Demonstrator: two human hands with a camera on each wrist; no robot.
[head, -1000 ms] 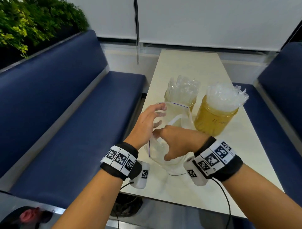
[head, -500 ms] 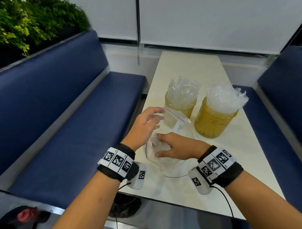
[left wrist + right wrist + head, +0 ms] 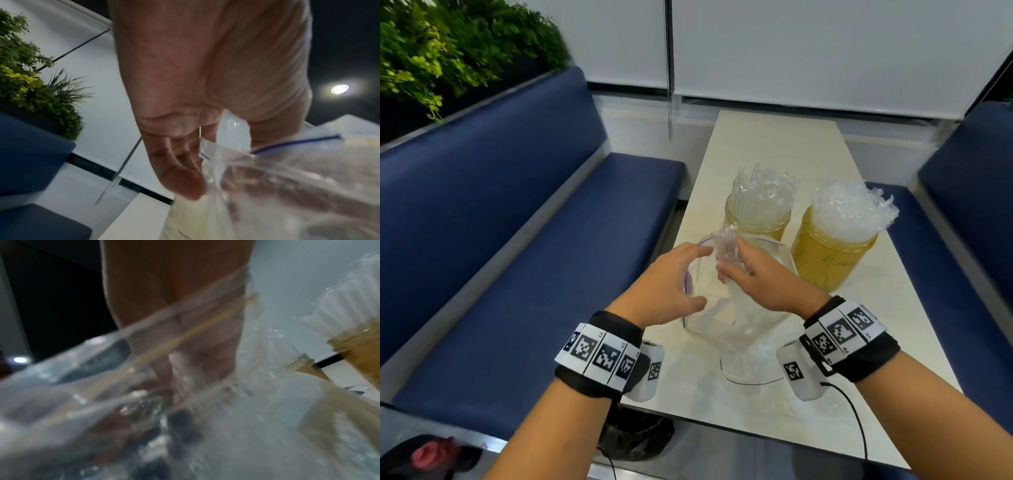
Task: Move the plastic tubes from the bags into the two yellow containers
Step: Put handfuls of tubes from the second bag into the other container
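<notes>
A clear zip bag (image 3: 722,325) with a blue seal line stands on the white table (image 3: 774,154) in front of two yellow containers. My left hand (image 3: 700,274) pinches the bag's rim (image 3: 296,142) and keeps its mouth wide. Over the mouth, my right hand (image 3: 729,267) grips a bundle of clear plastic tubes (image 3: 726,243), partly raised out of the bag. The left container (image 3: 756,222) and the right container (image 3: 828,260) are both packed with upright tubes (image 3: 849,212). The right wrist view is blurred by bag plastic; the right container (image 3: 362,344) shows at its edge.
A second flat clear bag (image 3: 750,373) lies under the first near the table's front edge. Blue benches (image 3: 534,257) flank the table on both sides. A black bin bag (image 3: 637,438) sits below the table's near left corner. A blind cord (image 3: 670,85) hangs behind.
My right hand, which was deep inside the bag, has come up out of its mouth with a bundle of tubes. My left hand has stayed at the bag's rim.
</notes>
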